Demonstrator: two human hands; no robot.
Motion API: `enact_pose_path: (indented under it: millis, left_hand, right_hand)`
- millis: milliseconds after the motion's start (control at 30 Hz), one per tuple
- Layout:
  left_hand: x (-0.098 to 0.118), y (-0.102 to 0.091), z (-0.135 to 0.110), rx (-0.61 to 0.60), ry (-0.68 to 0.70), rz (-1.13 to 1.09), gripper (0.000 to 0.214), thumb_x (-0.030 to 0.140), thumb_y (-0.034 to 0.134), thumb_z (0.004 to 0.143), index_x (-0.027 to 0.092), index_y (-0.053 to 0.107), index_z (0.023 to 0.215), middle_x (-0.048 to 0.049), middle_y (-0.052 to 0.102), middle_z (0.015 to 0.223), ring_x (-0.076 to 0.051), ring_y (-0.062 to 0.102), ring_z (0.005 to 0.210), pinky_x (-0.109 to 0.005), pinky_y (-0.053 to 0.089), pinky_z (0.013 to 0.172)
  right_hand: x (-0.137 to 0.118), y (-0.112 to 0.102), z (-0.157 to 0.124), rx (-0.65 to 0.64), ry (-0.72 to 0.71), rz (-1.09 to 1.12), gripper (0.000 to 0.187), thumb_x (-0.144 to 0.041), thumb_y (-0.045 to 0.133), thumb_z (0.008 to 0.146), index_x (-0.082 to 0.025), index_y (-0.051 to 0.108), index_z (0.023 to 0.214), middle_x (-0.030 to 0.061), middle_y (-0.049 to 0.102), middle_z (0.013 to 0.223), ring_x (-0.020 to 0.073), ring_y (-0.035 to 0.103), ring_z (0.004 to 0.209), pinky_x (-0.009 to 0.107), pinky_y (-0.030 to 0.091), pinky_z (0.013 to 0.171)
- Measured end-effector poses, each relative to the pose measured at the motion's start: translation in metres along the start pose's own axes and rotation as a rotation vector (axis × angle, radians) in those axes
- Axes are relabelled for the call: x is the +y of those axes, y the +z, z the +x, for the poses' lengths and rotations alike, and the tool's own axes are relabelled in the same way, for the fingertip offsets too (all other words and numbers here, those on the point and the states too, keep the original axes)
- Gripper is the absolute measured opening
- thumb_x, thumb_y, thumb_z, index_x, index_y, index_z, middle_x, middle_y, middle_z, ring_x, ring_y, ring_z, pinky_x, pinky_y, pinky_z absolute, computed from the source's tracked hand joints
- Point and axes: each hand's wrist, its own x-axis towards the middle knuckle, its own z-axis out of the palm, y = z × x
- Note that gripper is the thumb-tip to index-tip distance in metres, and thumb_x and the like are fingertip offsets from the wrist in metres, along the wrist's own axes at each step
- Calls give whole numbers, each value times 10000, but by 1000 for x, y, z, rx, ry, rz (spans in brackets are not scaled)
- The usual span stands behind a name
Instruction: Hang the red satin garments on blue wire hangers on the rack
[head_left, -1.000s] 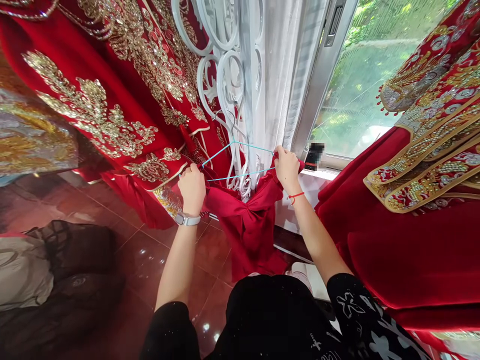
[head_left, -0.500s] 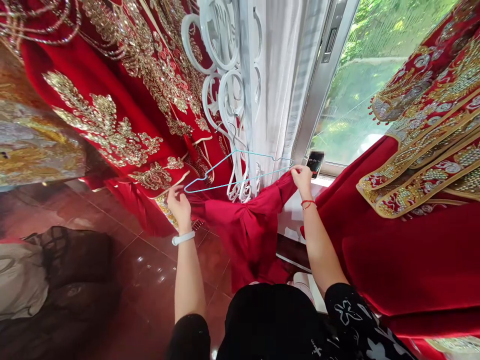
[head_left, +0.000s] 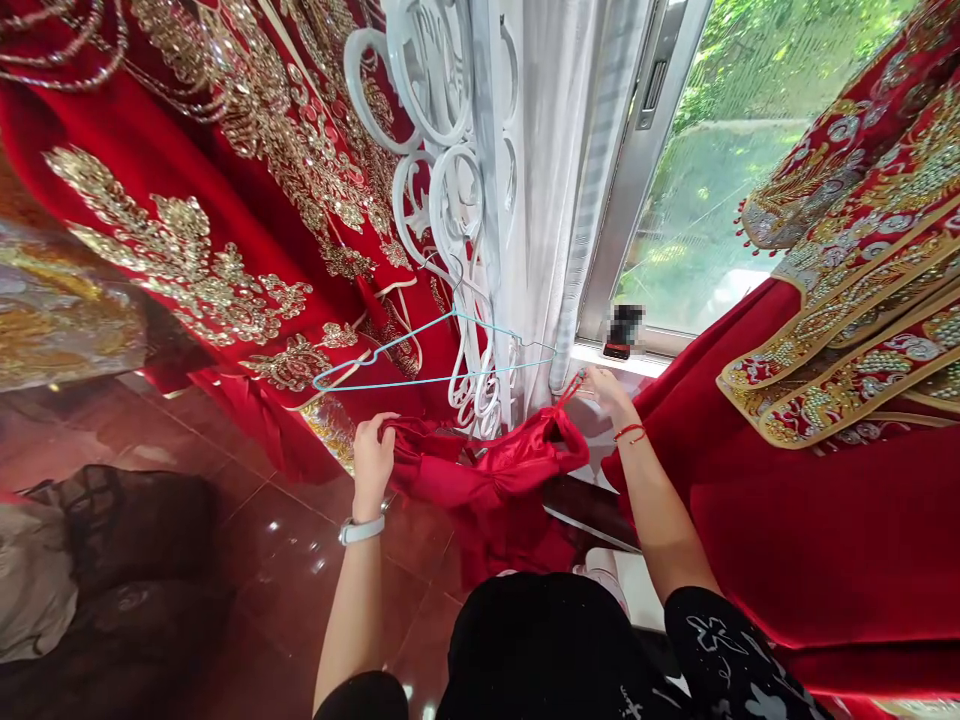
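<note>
A red dress (head_left: pixel 480 490) hangs between my two hands, its top edge spread sideways. My left hand (head_left: pixel 373 462) is closed on the gathered cloth at its left end. At the other end, my right hand (head_left: pixel 606 395) pinches a thin red strap (head_left: pixel 571 388) that is drawn up from the dress. Just above the cloth, a light blue hanger (head_left: pixel 390 385) hangs by its hook from the white scrolled metal rack (head_left: pixel 450 190). Neither hand touches the hanger. The lower part of the dress is partly hidden by my body.
Red garments with gold beadwork (head_left: pixel 202 240) hang close on the left, and another beaded red garment (head_left: pixel 847 360) on the right. A window (head_left: pixel 712 220) and a small dark device (head_left: pixel 621 335) on the sill are ahead. Dark bags (head_left: pixel 142 540) lie on the tiled floor.
The dress has come lower, away from the hanger. My left hand has moved down and closed on its cloth. My right hand has lowered slightly, with a strap now stretched from its fingers.
</note>
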Motion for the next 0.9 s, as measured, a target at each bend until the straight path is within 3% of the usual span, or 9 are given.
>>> enact_pose_path:
  millis: [100,167,300,400,567,700,900]
  left_hand:
    - [-5,1,-7,10,-16,23,315,214,421,868,203,670,1060,-133,677,1058,-298,621,1045,-437,498,981]
    - [-11,-1,-12,54,-82,59,331,227,414,886,207,672,1093,-140,662,1080,-303,630,1028,-448,504,960]
    - [-26,-1,-19,164,-181,142,328,261,431,891,203,709,1055,-162,658,1106,-335,615,1064,-516,472,981]
    - [-37,4,-22,186,-203,13,318,250,456,840,183,724,998,-133,690,986,-290,637,959,-469,486,949]
    - [-50,10,-28,94,-336,-428,429,335,580,723,143,704,1086,-61,715,797,-208,648,733,-314,502,719]
    - [-54,7,-36,9,-426,-623,560,365,758,620,143,671,1127,-49,742,736,-206,691,769,-296,519,740]
    - [-47,10,-51,-63,-591,-929,757,291,888,503,196,602,1198,-49,774,839,-194,735,814,-274,554,728]
  right_hand:
    - [4,3,-8,-59,31,197,294,-443,547,826,-208,723,804,70,780,865,161,661,649,334,584,674]
    - [5,4,-12,-2,53,356,317,-476,635,771,-201,738,891,87,793,1014,141,654,656,345,598,705]
    - [-3,-1,-4,24,61,686,393,-457,863,616,-193,765,890,93,801,1013,196,737,848,397,616,852]
    - [-15,-6,11,-31,19,777,440,-466,924,590,-206,787,917,84,805,1037,254,744,1060,447,577,1017]
    - [-34,-8,29,-66,-16,792,485,-480,961,548,-213,807,922,84,806,1069,286,733,1122,492,542,1090]
    - [-48,-2,29,-152,-28,689,494,-473,973,501,-213,822,893,77,818,1010,299,745,1084,509,526,1093]
    - [-75,9,17,-304,-144,465,400,-487,912,591,-203,840,864,90,822,930,322,734,1107,511,513,1093]
